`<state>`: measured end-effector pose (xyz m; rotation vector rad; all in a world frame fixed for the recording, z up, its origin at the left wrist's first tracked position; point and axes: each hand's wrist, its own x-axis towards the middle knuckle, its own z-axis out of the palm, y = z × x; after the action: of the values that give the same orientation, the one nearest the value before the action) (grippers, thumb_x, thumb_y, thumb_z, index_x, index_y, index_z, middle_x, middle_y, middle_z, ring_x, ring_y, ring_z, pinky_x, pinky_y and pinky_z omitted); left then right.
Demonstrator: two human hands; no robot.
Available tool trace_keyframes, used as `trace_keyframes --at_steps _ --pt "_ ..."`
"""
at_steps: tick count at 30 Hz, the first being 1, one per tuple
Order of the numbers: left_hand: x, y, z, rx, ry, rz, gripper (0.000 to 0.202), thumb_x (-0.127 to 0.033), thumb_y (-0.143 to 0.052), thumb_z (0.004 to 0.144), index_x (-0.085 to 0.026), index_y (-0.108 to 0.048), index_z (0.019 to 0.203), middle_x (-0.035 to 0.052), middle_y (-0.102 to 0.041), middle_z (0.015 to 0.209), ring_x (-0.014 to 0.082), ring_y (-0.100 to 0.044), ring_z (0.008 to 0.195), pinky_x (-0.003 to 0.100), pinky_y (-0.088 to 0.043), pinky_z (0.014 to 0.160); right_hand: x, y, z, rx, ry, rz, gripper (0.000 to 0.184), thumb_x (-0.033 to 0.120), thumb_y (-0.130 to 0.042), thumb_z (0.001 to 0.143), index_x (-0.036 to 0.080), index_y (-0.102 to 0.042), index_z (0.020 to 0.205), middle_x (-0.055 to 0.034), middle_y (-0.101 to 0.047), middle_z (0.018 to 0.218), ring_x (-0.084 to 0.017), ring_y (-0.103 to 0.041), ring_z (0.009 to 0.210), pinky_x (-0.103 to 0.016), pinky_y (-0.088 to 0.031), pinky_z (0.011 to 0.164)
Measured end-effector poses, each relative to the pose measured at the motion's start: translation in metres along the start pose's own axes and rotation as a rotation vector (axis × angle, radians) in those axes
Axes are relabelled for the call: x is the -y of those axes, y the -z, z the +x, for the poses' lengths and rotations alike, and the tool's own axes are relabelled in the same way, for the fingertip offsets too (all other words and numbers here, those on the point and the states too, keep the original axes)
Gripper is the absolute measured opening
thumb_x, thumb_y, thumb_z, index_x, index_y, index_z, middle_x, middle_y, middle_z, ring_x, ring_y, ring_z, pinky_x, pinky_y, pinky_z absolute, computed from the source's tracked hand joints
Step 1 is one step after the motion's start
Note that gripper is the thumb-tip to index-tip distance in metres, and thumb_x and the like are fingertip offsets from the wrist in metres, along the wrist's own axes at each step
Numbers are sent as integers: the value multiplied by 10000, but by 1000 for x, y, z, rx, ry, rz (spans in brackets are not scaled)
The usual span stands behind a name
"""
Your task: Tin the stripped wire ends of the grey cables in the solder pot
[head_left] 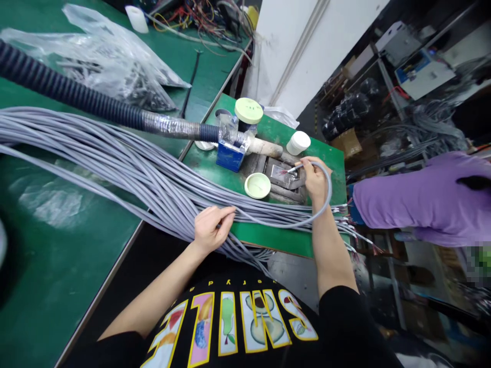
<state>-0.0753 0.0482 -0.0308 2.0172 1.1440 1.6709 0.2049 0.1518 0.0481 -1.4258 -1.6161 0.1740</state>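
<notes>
We curl our left hand [210, 228], thumb laid against bent fingers — our right hand [315, 180] reaches farther forward, fingertips pinched, right forearm [332, 245] outstretched.

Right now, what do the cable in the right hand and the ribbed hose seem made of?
Cable: probably a plastic sheath, satin grey, bending smoothly; thin reddish wires show at its tip. Ribbed hose: likely dark plastic, with soft highlights along its ridges; possibly rubber.
</notes>
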Motion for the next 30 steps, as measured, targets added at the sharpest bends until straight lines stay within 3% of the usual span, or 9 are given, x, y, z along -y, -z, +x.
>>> trace_keyframes --at_steps 4,7,12,16,18,20,22,25,30 --pt "-5 1 2 7 81 -68 110 -176 -610 801 -168 -691 875 -19 -569 551 78 -457 489 217 -366 527 50 31 -38 -48 170 2 178 278 -516 898 202 -678 892 -36 -722 833 -179 -666 832 -341 -506 821" --pt "-25 -1 3 53 319 -283 165 -290 -607 818 -162 -709 839 -12 -559 536 86 -479 499 219 -381 522 80 49 -80 -5 286 81 190 230 -524 886 242 -685 986 -49 -719 953 -207 -666 894 -384 -530 805" --pt "-73 -23 1 583 815 -950 451 -542 -562 805 -122 -700 891 2 -576 532 73 -461 455 200 -367 482 95 55 -154 62 502 197 327 155 -590 834 263 -643 1138 -70 -708 1058 -229 -675 935 -433 -548 796" --pt "-94 -38 -3 648 1035 -1183 463 -572 -643 722 -113 -686 756 -38 -479 453 41 -364 407 187 -261 445 94 62 -198 195 509 145 444 104 -568 831 255 -567 1249 -99 -690 1116 -245 -651 1032 -438 -546 816" --pt "-99 -41 -5 634 1037 -1163 425 -537 -677 705 -116 -694 757 -56 -437 424 36 -332 408 193 -249 461 95 69 -210 143 397 78 440 90 -546 833 235 -564 1247 -112 -683 1127 -239 -644 1039 -431 -534 840" --pt "-103 -42 -8 632 973 -1081 397 -512 -681 713 -116 -701 737 -62 -416 407 39 -329 419 202 -266 484 100 77 -217 126 157 30 331 111 -527 847 217 -627 1144 -93 -712 1024 -206 -668 939 -363 -537 797" --pt "-107 -43 -11 666 902 -996 389 -502 -670 729 -115 -697 697 -62 -404 402 44 -338 428 207 -281 494 105 81 -220 250 -102 67 193 176 -506 870 196 -694 905 -51 -726 807 -158 -673 734 -272 -523 673" --pt "-112 -48 -17 734 867 -937 398 -509 -648 741 -116 -693 698 -61 -409 410 49 -345 425 206 -276 472 111 80 -223 442 -376 229 303 286 -514 867 170 -645 620 10 -607 484 -95 -541 440 -208 -431 486" --pt "-110 -51 -25 731 926 -947 359 -479 -693 699 -123 -665 739 -47 -499 476 47 -393 431 183 -300 448 111 73 -232 378 -604 338 322 349 -519 852 153 -629 622 67 -430 350 -59 -367 329 -191 -318 398"
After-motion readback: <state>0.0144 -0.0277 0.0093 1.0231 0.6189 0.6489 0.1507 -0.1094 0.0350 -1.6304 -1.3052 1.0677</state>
